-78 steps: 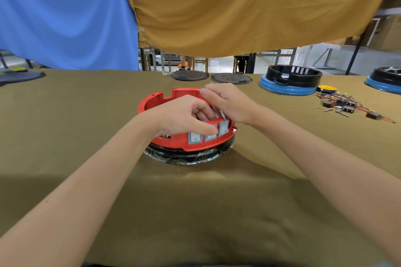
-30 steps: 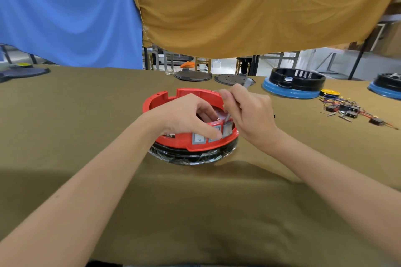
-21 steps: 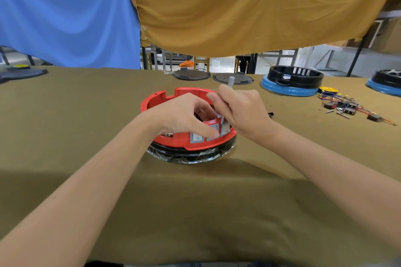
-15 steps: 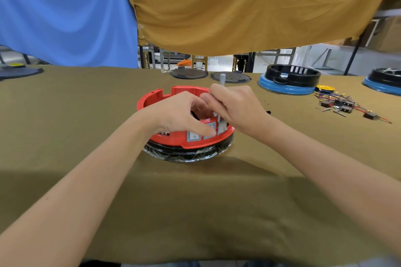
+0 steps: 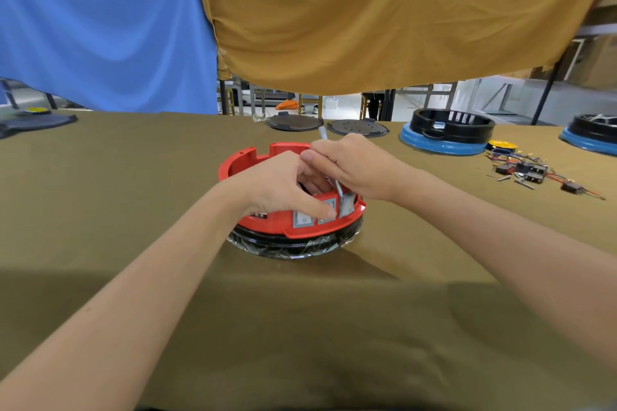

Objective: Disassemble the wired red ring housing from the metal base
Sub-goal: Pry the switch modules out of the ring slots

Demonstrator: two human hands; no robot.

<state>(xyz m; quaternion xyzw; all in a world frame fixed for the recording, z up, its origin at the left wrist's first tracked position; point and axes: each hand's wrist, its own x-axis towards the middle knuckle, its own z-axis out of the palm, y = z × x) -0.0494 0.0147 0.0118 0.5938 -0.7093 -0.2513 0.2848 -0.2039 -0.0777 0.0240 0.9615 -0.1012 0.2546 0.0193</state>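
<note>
So, stage: early; red ring housing (image 5: 263,222) sits on the metal base (image 5: 293,245), under both hands.
Left hand (image 5: 277,188): fingers curled over the housing's near rim, bracing.
Right hand (image 5: 354,165): grips a slim grey tool (image 5: 339,190), tip inside.
Left: freeing and lifting off.

Both arms reach forward, left hand (image 5: 280,187) and right hand (image 5: 354,165) touching, fingers curled.

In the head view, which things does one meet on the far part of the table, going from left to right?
Dark flat part → two dark round lids → blue-based black ring → yellow disc → pile of small wired parts → second blue-based ring.
</note>
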